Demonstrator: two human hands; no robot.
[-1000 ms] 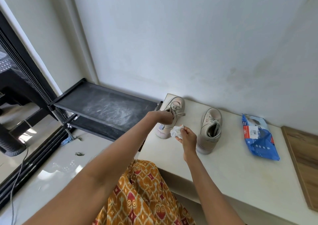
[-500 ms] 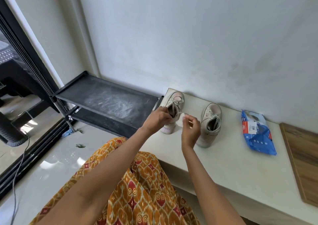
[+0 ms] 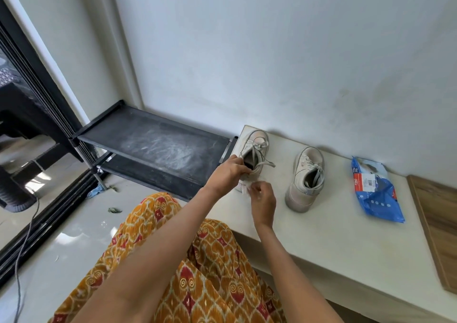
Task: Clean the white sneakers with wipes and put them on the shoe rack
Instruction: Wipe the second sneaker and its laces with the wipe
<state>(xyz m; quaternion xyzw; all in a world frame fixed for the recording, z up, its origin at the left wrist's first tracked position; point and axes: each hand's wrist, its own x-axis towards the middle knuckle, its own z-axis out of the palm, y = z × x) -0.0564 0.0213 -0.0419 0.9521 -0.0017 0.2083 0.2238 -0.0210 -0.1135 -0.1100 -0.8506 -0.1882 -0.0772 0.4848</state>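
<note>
In left grip: sneaker collar.

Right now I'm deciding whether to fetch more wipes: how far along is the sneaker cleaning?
Done: nothing is on the shoe rack. In hand: the left hand grips the left sneaker at its opening while the right hand holds a wipe at its heel. Left: the other sneaker stands untouched beside the wipes pack; both need racking.
</note>
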